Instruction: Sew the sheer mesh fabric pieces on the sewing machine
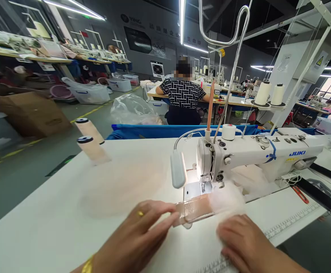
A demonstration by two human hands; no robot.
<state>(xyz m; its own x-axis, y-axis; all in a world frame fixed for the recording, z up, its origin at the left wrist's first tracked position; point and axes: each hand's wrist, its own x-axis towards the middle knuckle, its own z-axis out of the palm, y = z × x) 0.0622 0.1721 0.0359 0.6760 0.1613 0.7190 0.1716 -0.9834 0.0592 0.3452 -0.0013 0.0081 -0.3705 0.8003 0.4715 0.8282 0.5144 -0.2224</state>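
My left hand (144, 227) pinches the left end of a shiny pinkish-beige strip (196, 208) between thumb and fingertips. The strip lies just in front of the needle area (204, 185) of a white JUKI sewing machine (247, 149). At its right end the strip meets sheer, fluffy whitish fabric (230, 199), blurred by motion. My right hand (243, 237), fingers curled together, is at the near edge of this fabric and seems to grip it. More of the pale fabric lies under the machine's arm. A lamp (178, 170) lights the spot.
Two thread cones (93, 148) lie tilted at the table's far left edge. Red-handled snips (300, 194) rest right of the machine, near a printed ruler (292, 220). Beyond a blue cloth trough (154, 132), a person (184, 94) sits at another table.
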